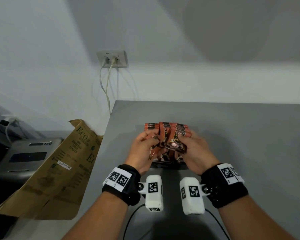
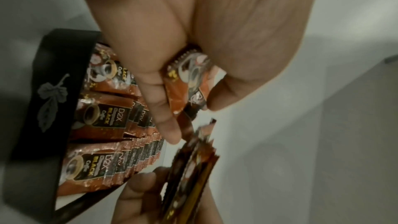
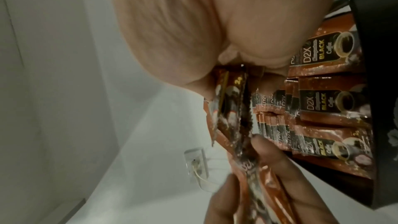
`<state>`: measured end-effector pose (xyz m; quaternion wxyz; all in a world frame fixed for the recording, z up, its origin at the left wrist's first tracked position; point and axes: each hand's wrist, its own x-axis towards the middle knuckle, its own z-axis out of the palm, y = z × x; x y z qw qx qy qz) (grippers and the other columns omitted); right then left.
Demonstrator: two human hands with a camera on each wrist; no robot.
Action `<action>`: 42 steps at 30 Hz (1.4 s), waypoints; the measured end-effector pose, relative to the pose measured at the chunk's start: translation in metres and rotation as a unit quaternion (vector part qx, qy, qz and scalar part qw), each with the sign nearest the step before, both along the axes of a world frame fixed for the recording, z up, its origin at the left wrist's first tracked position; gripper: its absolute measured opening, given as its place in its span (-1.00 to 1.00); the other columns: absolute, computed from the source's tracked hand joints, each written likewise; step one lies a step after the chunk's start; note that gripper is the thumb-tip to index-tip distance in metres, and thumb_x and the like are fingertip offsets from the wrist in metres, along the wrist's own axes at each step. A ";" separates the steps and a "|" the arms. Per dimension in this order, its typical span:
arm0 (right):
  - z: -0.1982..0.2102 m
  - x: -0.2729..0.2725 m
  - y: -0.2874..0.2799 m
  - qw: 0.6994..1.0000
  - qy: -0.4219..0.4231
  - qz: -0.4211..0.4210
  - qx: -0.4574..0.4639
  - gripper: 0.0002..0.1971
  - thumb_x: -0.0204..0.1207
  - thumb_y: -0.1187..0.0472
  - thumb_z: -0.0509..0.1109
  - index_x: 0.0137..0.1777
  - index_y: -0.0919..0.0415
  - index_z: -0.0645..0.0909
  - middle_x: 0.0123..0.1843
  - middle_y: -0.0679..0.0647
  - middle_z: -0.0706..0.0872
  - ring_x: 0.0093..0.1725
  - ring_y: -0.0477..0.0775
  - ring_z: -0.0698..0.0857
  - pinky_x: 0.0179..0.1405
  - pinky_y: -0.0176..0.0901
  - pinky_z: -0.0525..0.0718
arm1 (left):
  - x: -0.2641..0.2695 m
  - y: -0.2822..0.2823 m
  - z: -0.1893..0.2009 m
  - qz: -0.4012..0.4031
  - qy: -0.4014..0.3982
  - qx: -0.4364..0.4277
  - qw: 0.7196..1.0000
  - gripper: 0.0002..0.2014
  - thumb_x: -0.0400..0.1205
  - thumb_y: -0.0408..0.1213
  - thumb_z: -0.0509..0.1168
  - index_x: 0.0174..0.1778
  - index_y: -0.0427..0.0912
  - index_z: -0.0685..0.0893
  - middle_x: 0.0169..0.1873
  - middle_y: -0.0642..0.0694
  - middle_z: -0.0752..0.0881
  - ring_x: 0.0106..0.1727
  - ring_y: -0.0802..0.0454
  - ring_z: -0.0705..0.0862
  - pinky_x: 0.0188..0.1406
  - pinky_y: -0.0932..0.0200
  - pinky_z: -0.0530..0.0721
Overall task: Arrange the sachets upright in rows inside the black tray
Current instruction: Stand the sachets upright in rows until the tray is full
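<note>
From the head camera, both hands meet over the black tray (image 1: 164, 165) on the grey worktop (image 1: 232, 135); the left hand (image 1: 142, 149) and right hand (image 1: 196, 149) each grip glossy orange-brown foil sachets (image 1: 176, 144).

Left wrist: left fingers (image 2: 155, 94) curl round one sachet; sachets in the tray, printed "D2X BLACK Coffee" (image 2: 94, 171), stand in rows.

Right wrist: right fingers (image 3: 269, 62) pinch a small bundle of sachets (image 3: 297, 108) beside the tray.
</note>
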<state>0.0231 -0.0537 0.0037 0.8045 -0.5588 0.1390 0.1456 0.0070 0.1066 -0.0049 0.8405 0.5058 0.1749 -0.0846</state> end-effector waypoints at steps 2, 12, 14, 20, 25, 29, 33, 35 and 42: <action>0.002 0.001 -0.006 1.000 0.001 -0.006 0.008 -0.74 0.73 0.40 0.20 0.26 0.23 0.67 0.12 0.27 0.84 0.04 0.20 0.81 0.11 0.12 0.73 | -0.001 0.006 0.000 0.009 0.025 -0.046 0.999 -0.76 0.70 -0.57 0.13 0.11 -0.36 0.68 0.00 -0.31 0.79 -0.04 -0.18 0.81 -0.05 -0.14 0.83; -0.002 -0.012 -0.006 0.997 -0.040 0.048 0.041 -0.68 0.60 0.46 0.35 0.34 0.40 0.62 0.19 0.37 0.79 0.08 0.25 0.81 0.00 0.02 0.79 | 0.003 0.004 -0.010 0.051 0.003 0.059 0.997 -0.90 0.66 -0.51 0.34 -0.09 -0.26 0.73 -0.20 -0.22 0.82 -0.28 -0.06 0.77 -0.07 -0.14 0.71; 0.001 -0.014 -0.001 0.996 -0.061 0.054 0.027 -0.70 0.57 0.47 0.39 0.30 0.41 0.62 0.15 0.34 0.81 0.08 0.25 0.80 0.01 0.01 0.80 | 0.002 -0.002 0.000 0.023 0.002 -0.006 1.000 -0.85 0.71 -0.47 0.23 -0.05 -0.30 0.71 -0.14 -0.30 0.81 -0.19 -0.14 0.80 -0.12 -0.08 0.77; 0.005 -0.012 0.006 0.953 -0.179 0.095 -0.227 -0.80 0.52 0.18 0.57 0.11 -0.01 0.75 0.06 0.02 0.85 0.06 0.08 0.83 0.17 0.20 0.78 | -0.002 -0.007 0.019 -0.097 0.001 -0.112 0.989 -0.63 0.70 -0.16 0.20 0.21 -0.38 0.71 0.01 -0.32 0.78 -0.03 -0.18 0.79 0.02 -0.02 0.74; 0.010 -0.008 0.003 0.856 -0.291 0.128 -0.407 -0.58 0.51 -0.09 0.52 0.38 -0.21 0.66 0.26 -0.21 0.59 0.35 -0.15 0.57 0.45 -0.05 0.56 | -0.005 -0.006 0.016 -0.123 0.024 -0.107 0.986 -0.47 0.55 -0.36 0.36 0.45 -0.47 0.55 0.19 -0.40 0.69 0.10 -0.24 0.76 0.14 -0.07 0.72; 0.036 -0.008 -0.007 0.884 -0.280 0.164 -0.336 -0.25 0.36 0.03 0.68 0.56 -0.14 0.49 0.33 -0.28 0.57 0.21 -0.42 0.64 0.24 -0.33 0.67 | -0.004 -0.004 0.014 -0.107 0.039 -0.084 0.990 -0.56 0.64 -0.28 0.31 0.41 -0.42 0.62 0.18 -0.37 0.74 0.07 -0.23 0.78 0.07 -0.11 0.75; 0.049 -0.010 -0.003 0.734 -0.319 0.343 -0.491 0.22 0.10 -0.14 0.77 0.73 -0.06 0.15 0.61 -0.29 0.23 0.60 -0.35 0.18 0.58 -0.40 0.06 | -0.005 -0.006 0.014 -0.107 0.037 -0.076 0.991 -0.71 0.68 -0.41 0.21 0.28 -0.43 0.65 -0.03 -0.36 0.80 -0.09 -0.20 0.83 -0.19 0.00 0.79; 0.043 -0.008 0.004 0.672 -0.351 0.355 -0.547 0.16 0.15 -0.12 0.73 0.72 -0.02 0.15 0.66 -0.15 0.28 0.66 -0.11 0.18 0.63 -0.28 0.03 | -0.005 -0.007 0.015 -0.114 0.037 -0.088 0.989 -0.77 0.68 -0.45 0.16 0.16 -0.37 0.67 -0.16 -0.31 0.80 -0.19 -0.15 0.82 -0.27 0.04 0.77; 0.038 -0.007 0.009 0.687 -0.377 0.343 -0.517 -0.07 0.25 0.00 0.65 0.62 -0.11 0.27 0.53 -0.14 0.46 0.49 -0.12 0.42 0.55 -0.19 0.34 | -0.010 -0.003 0.012 -0.120 0.022 -0.136 0.983 -0.73 0.37 -0.43 0.28 -0.03 -0.35 0.70 -0.22 -0.28 0.77 -0.24 -0.12 0.79 -0.27 0.08 0.76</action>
